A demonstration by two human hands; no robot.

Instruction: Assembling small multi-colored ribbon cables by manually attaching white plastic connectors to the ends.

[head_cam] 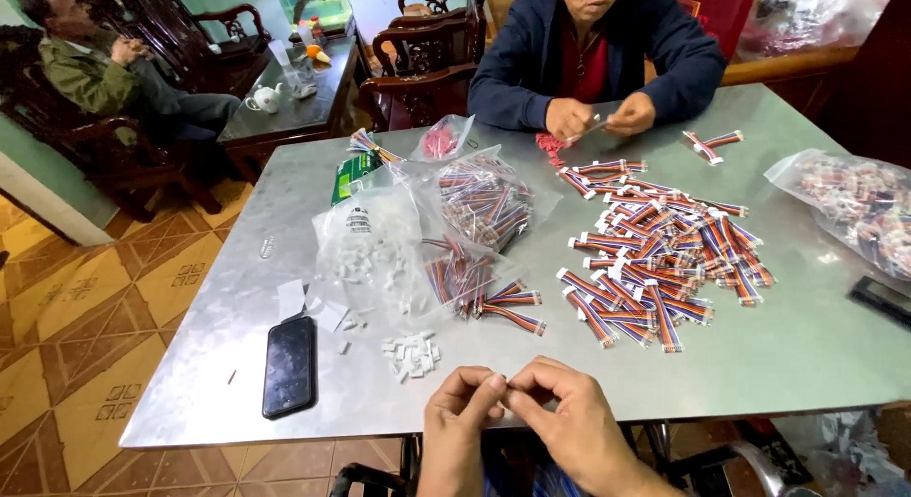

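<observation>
Head view, looking down over a grey metal table (778,364). At the near edge, the left hand (457,423) and the right hand (567,423) meet fingertip to fingertip; both are pinched closed on something very small between thumb and forefinger (too small to identify, the piece itself is hidden by the fingertips). Just beyond the left hand lies a small heap of white plastic connectors (410,354), apart from the hands. To the left of that heap a black phone (288,365) lies flat, screen up. Further in, a clear bag of white connectors (372,257) sits beside an open clear bag spilling multicoloured ribbon-wire leads (479,288), with a fuller bag of the same leads (486,201) behind it. Right of centre, a broad loose pile of finished wire leads (660,260) with white ends is spread over the table, well apart from the wearer's hands. At the far right edge, another clear bag of parts (849,205) and a dark flat device (883,298). Across the table a second person in a dark blue jacket (531,56) works with both hands on a lead (their hands kept separate from the wearer's). Far left, another person sits in a dark wooden chair (180,27) beside a low table (285,103).
</observation>
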